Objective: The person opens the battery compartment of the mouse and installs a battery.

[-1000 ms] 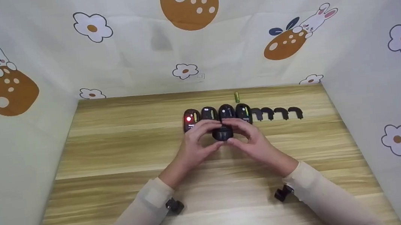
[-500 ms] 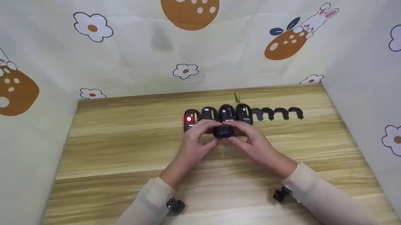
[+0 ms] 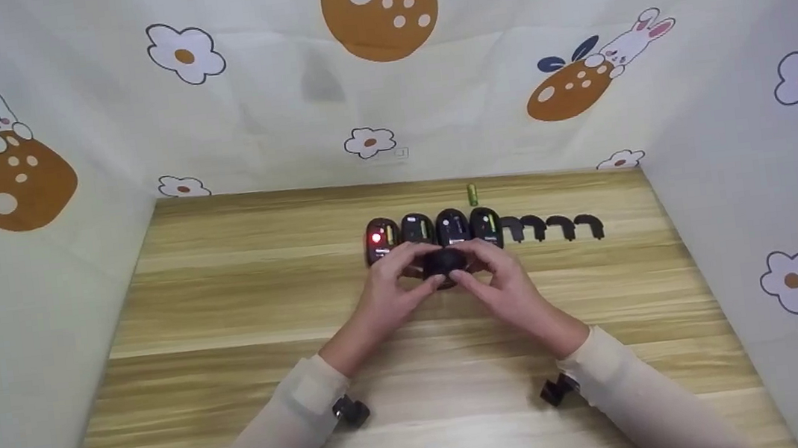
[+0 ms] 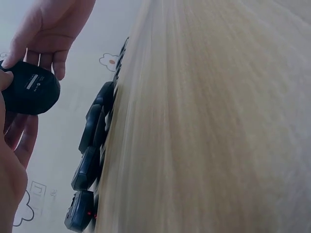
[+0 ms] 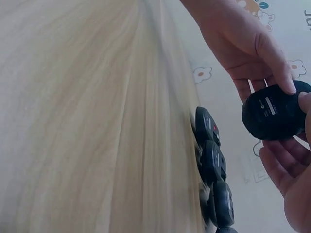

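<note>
A black computer mouse (image 3: pixel 445 259) is held up between both hands near the table's middle. My left hand (image 3: pixel 392 279) grips its left side, and my right hand (image 3: pixel 500 266) grips the right side. Both thumbs press on its near face, with the other fingers behind. In the left wrist view the mouse (image 4: pixel 35 88) shows a flat underside with a white printed label. The right wrist view has the same label on the mouse (image 5: pixel 276 110). Just beyond the hands, several black mice (image 3: pixel 452 225) lie bottom up in a row; green-yellow batteries show in some.
Right of the row lie several black curved covers (image 3: pixel 560 226). A green battery (image 3: pixel 472 194) lies behind the mice. The leftmost mouse (image 3: pixel 381 241) glows red. A patterned cloth (image 3: pixel 267 119) hangs behind and at both sides of the wooden table (image 3: pixel 229 311).
The held mouse has tilted in the hands, and both thumbs have come onto its near face. The arms have hardly moved; the row of mice and the covers stay put.
</note>
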Available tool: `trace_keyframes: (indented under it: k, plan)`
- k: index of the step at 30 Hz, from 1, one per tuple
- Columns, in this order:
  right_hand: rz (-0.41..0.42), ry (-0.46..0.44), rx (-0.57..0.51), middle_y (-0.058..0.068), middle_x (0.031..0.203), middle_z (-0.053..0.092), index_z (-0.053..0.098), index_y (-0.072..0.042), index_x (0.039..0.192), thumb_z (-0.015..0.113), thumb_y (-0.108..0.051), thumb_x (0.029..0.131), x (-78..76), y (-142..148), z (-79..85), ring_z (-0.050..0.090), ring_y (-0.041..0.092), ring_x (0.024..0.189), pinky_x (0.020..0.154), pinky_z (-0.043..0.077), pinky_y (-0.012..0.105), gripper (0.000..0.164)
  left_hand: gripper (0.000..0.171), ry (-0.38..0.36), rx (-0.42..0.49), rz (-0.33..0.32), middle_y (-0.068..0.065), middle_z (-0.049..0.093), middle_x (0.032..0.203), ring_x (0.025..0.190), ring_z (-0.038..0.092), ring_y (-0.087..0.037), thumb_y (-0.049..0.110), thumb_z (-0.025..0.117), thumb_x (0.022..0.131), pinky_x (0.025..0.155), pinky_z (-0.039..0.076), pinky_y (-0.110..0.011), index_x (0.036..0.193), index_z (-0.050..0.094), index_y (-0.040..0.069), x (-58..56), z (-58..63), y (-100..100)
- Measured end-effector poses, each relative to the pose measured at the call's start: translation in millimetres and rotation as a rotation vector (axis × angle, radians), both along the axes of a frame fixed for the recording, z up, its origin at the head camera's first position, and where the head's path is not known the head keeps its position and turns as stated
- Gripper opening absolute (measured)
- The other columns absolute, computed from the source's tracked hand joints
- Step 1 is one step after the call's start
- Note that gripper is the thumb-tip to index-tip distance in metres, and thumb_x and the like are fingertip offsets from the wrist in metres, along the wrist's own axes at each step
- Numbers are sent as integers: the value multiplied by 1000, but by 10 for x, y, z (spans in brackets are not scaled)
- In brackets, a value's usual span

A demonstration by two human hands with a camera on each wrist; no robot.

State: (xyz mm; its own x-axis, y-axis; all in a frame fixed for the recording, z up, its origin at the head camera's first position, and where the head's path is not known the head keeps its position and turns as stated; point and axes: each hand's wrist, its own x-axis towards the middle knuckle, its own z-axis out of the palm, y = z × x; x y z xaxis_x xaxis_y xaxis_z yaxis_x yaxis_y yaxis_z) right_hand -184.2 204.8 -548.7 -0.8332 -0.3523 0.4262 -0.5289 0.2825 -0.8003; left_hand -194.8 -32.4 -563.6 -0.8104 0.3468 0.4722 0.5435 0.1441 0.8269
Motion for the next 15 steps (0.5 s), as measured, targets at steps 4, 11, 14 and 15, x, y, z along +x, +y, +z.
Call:
trace_keyframes:
  k: [4, 11, 14, 15]
  plan:
    - [-2, -35, -25, 6, 121, 77, 66, -4, 145, 79, -5, 102, 24, -29, 0, 75, 24, 102, 85, 66, 33, 45, 41, -48, 6, 2, -7, 75, 129, 111, 72, -21, 21, 83, 101, 85, 67, -33, 138, 72, 8, 10, -5, 5]
    - [1, -74, -33, 10, 117, 76, 62, -5, 151, 78, -2, 102, 49, -42, 9, 74, 25, 99, 78, 67, 33, 52, 44, -140, 31, 1, -7, 76, 119, 105, 72, -20, 23, 83, 101, 81, 67, -35, 140, 71, 6, 26, 5, 7]
    - [16, -110, -54, 11, 119, 76, 61, -4, 153, 77, -1, 102, 51, -38, 9, 74, 23, 100, 77, 67, 33, 54, 44, -175, 50, -1, -6, 76, 118, 104, 73, -20, 22, 83, 101, 81, 67, -35, 140, 70, 7, 30, -5, 17]
    - [26, -122, -66, 13, 121, 76, 60, -3, 154, 77, -1, 102, 50, -38, 10, 75, 23, 102, 78, 68, 33, 54, 44, -187, 59, -4, -6, 76, 117, 103, 73, -20, 21, 83, 101, 81, 67, -35, 140, 70, 7, 31, -8, 22]
